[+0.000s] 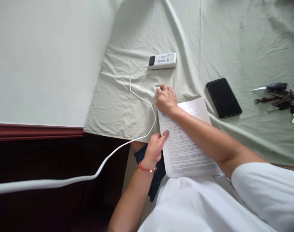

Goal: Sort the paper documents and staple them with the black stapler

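Note:
A printed sheet of paper [189,151], perhaps more than one, lies partly on the cloth-covered table and reaches back over its near edge to my shirt. My left hand [156,146] grips the sheet's left edge, thumb on top and fingers underneath. Across the sheet stretches my right forearm. Just past the sheet's top left corner, my right hand [166,98] rests with curled fingers. A small dark bit shows at its fingertips, too little to name. Beyond that hand sits a white power bank [165,61] with a dark display end.
From the power bank a white cable [151,106] runs down past my left hand and off to the left. A black phone [224,97] and a bunch of keys [279,95] lie to the right on the green cloth [118,96]. A pale board-like surface [40,64] fills the upper left.

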The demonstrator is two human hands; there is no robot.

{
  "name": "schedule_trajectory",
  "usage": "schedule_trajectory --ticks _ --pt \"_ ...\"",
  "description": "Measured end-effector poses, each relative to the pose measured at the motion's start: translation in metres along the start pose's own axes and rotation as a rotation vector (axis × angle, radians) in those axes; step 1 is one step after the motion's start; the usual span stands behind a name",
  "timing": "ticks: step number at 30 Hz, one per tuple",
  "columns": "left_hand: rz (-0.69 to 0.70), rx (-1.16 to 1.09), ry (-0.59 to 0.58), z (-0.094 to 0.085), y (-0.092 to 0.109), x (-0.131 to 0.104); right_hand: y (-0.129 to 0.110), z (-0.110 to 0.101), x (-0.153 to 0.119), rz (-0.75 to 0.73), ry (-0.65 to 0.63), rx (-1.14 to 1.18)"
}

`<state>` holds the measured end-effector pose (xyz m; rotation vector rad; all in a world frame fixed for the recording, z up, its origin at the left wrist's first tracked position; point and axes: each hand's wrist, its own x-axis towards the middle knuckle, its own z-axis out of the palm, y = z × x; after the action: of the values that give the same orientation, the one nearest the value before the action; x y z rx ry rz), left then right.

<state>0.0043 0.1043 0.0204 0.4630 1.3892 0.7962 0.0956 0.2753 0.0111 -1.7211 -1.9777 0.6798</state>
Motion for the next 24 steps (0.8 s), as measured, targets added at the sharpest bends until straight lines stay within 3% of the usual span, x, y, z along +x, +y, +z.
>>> schedule_trajectory --ticks 8,13,17,24 --pt "0.069 0.141 0.047 -0.006 -0.019 -0.002 0.011 0.009 0.019 -0.025 0.007 0.054" --pt "0.123 0.074 0.115 -0.009 -0.024 -0.007 0.016 0.010 0.048 0.004 0.010 0.092" --pt "0.143 0.044 0.171 -0.016 -0.028 -0.007 0.013 0.006 0.053 0.021 -0.018 0.079" --pt "0.292 0.213 0.235 -0.024 -0.038 0.000 0.023 -0.012 0.035 -0.104 0.215 0.282"
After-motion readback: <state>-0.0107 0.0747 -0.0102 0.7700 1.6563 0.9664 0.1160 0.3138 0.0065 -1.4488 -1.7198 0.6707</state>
